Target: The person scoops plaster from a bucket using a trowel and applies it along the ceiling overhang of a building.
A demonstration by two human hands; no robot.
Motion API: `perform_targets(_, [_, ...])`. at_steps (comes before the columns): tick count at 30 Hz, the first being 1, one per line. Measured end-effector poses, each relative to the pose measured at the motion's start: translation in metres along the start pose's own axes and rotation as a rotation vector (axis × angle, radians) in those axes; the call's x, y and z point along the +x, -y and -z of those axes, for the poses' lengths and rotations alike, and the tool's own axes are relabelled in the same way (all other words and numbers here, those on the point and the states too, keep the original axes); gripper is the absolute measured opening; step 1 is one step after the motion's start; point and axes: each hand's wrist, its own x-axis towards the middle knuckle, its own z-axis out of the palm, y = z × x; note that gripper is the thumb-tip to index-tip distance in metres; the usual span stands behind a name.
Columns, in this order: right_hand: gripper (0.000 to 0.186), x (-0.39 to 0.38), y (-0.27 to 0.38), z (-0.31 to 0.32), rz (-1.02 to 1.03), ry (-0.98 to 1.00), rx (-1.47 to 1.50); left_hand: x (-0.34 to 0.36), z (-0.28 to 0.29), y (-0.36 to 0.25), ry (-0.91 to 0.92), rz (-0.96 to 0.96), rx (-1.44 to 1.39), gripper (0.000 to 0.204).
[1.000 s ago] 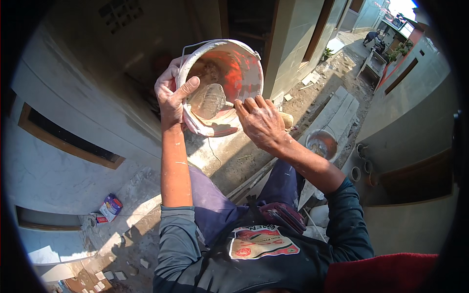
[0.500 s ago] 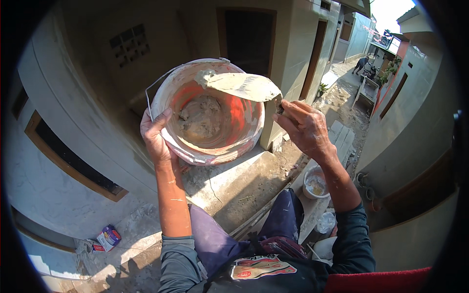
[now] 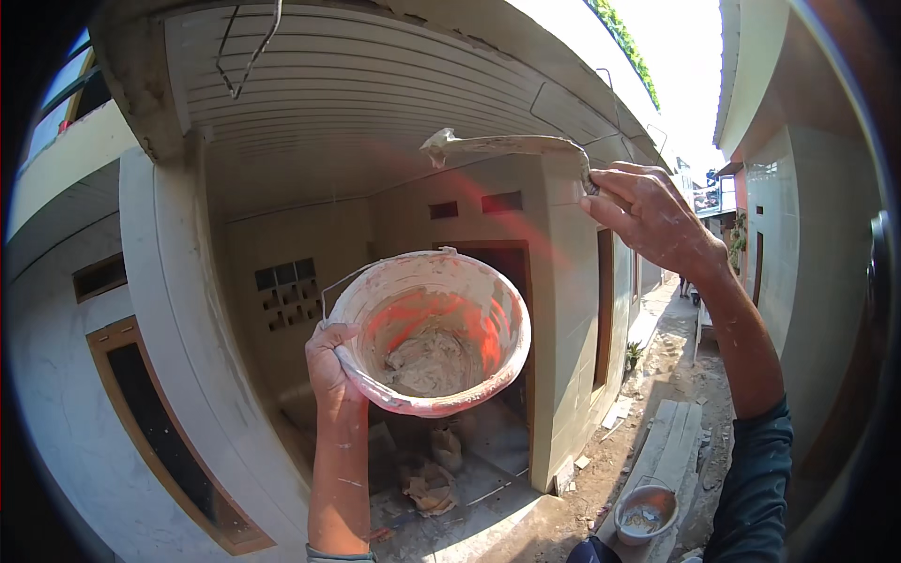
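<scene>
My left hand (image 3: 333, 371) grips the left rim of a white and orange plaster-smeared bucket (image 3: 439, 407), thumb over the edge. The bucket is tilted toward me, and a mound of wet grey plaster (image 3: 434, 363) shows at its bottom. High to the right, my right hand (image 3: 662, 225) pinches the handle of a plaster-coated trowel (image 3: 516, 144). Its blade points left, seen nearly edge-on, above the bucket and apart from it. A dab of plaster (image 3: 439, 144) clings to the tip.
A roof edge (image 3: 450, 36) and a bent wire (image 3: 246, 68) hang overhead. At left stands a pale pillar (image 3: 183, 281). Below right, a smaller bucket (image 3: 646, 514) sits on planks (image 3: 668, 452). Crumpled bags (image 3: 430, 488) lie under the porch. An alley with rubble runs ahead right.
My view has tilted up toward the roof edge. The trowel has lifted from over the bucket's mouth to well above it, and its blade has turned nearly edge-on. The left hand keeps hold of the bucket.
</scene>
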Motion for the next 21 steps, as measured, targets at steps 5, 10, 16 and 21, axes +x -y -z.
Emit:
perform_targets(5, [0.031, 0.043, -0.015, 0.035, 0.146, -0.202, -0.201, 0.039, -0.031, -0.016, 0.145, 0.227, -0.1, 0.047])
perform_targets(10, [0.034, 0.075, 0.008, 0.071, 0.035, -0.108, -0.255, 0.064, -0.061, -0.028, 0.252, 0.205, -0.085, 0.057])
perform_targets(16, [0.037, 0.099, 0.03, 0.102, 0.293, -0.225, -0.466, 0.044, -0.106, -0.062, 0.187, 0.15, -0.114, 0.049])
perform_targets(21, [0.028, 0.129, 0.021, 0.124, 0.507, -0.155, -0.932, 0.043, -0.126, -0.08, 0.295, 0.237, -0.178, 0.049])
